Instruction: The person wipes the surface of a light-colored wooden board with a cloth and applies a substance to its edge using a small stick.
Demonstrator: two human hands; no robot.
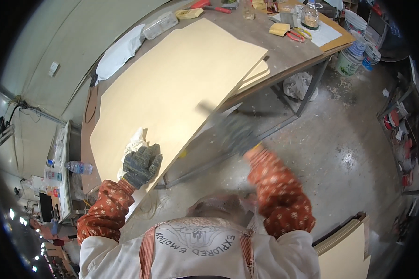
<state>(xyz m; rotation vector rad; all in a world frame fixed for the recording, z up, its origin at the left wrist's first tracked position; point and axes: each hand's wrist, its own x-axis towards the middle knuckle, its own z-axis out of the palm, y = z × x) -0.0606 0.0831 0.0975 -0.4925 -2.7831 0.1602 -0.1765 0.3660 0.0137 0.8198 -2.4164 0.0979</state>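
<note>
A large cream-coloured panel point(172, 83) with angled corners lies on the workbench, its near edge running diagonally toward me. On its near left part rests my left hand point(143, 165), in a dark grey glove, fingers curled against a crumpled white cloth point(136, 141). My right hand point(235, 132), gloved too, is smeared by motion just beyond the panel's right edge. A blurred dark shape point(205, 108) reaches from it over that edge; its kind and the right fingers cannot be made out. Red patterned sleeves cover both forearms.
More panels point(256, 74) are stacked under the large one. The brown workbench point(293, 53) carries pliers point(295, 36), a glass jar point(310, 16) and a clear plastic package point(160, 25). Buckets point(349, 63) stand at the far right; further panels point(344, 253) lean at lower right.
</note>
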